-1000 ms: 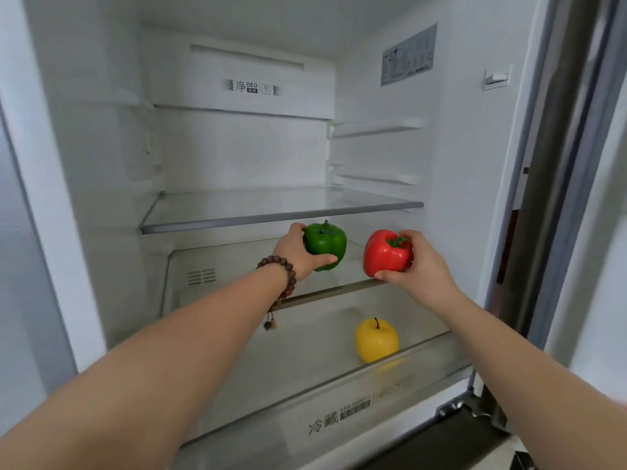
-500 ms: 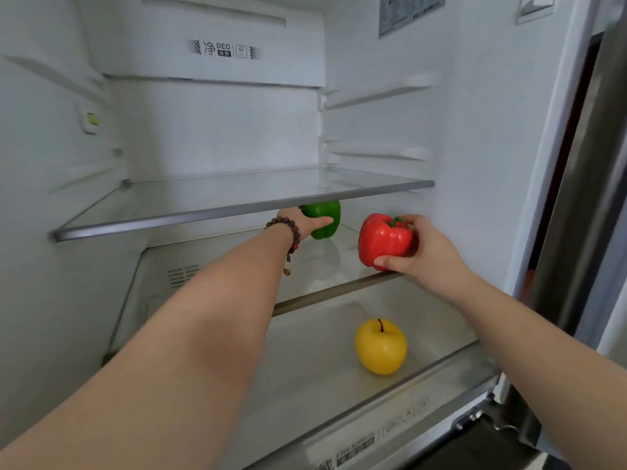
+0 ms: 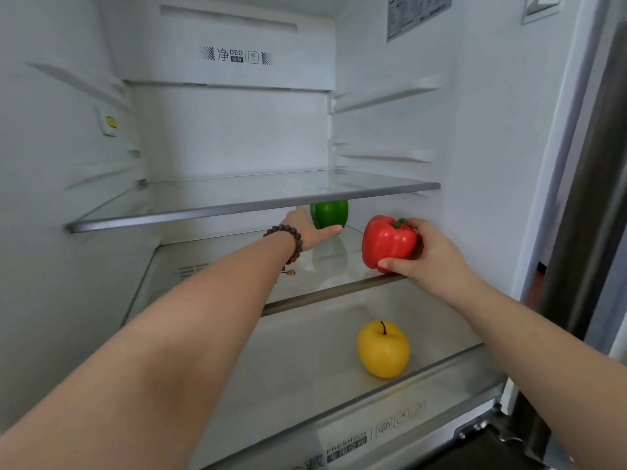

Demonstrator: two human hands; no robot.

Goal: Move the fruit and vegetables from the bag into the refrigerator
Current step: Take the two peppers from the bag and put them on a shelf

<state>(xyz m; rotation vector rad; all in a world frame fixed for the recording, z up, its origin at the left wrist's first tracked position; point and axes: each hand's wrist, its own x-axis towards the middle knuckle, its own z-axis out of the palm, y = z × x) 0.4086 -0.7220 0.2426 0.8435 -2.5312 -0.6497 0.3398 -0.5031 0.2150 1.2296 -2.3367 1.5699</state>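
Your left hand (image 3: 307, 228) grips the green pepper (image 3: 329, 213) deep on the middle shelf (image 3: 325, 293), right hand (image 3: 429, 254) holds the red pepper (image 3: 388, 242) at its front edge, so imo set both flat b4 letting go.

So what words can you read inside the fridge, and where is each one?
"净 DEO": on the white panel at the back, top; the small icons beside it are unreadable.
"FRESHBOX": on the drawer front at the bottom; the characters nearby are blurred.
Sticker on the right wall: too small to read.
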